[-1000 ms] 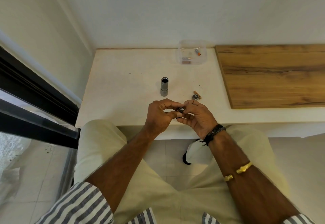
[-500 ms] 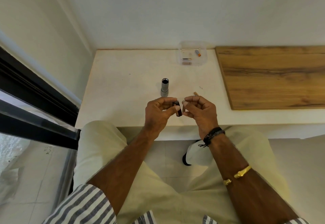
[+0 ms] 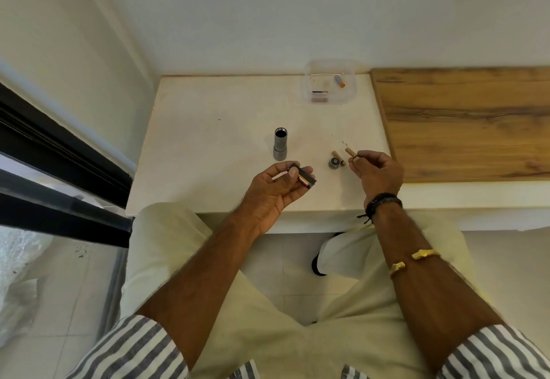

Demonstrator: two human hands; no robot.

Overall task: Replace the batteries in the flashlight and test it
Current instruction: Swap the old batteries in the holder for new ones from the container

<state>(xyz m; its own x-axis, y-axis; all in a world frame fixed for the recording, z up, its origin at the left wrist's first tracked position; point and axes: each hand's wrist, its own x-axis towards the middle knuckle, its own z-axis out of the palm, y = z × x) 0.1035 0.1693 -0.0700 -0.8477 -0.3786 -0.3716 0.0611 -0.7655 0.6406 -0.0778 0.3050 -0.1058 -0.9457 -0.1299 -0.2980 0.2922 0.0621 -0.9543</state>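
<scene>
The grey flashlight body stands upright on the white table with its open end up. My left hand grips the black battery holder, which has a copper-coloured battery in it. My right hand pinches one copper-coloured battery by its end, just above the table. A second loose battery lies beside the round flashlight cap, just left of my right hand.
A clear plastic box at the back of the table holds several batteries. A wooden board covers the table's right part. A dark window frame runs along the left. My knees are under the front edge.
My hands have parted. The right hand drew a battery out of the holder and moved right toward the cap; the left hand stays with the holder.
</scene>
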